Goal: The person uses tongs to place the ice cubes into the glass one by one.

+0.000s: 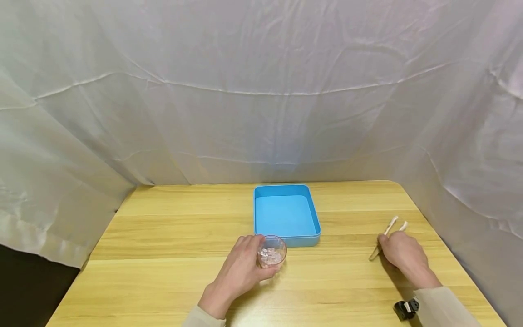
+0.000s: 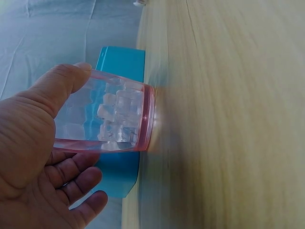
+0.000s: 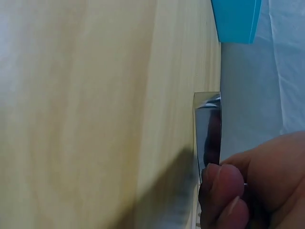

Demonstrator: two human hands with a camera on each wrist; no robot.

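My left hand [image 1: 239,268] grips a clear, pink-tinted cup [image 2: 148,119] between thumb and fingers. Clear ice-like cubes [image 1: 271,255] lie inside it. The cup stands upright just in front of a shallow blue tray [image 1: 315,241], overlapping its near edge in the head view. Over at the right side of the table, my right hand [image 1: 406,254] holds a pair of metal tongs [image 3: 208,126]. Their two white tips point away from me, spread apart, and the shiny bent end sticks out toward the left front. Fingers hide the middle of the tongs.
The blue tray's inside shows a bare floor. Both items are on a light wooden table [image 1: 163,281]. A grey-white curtain [image 1: 229,127] hangs behind and along both sides. A small black device [image 1: 404,310] sits at the right wrist.
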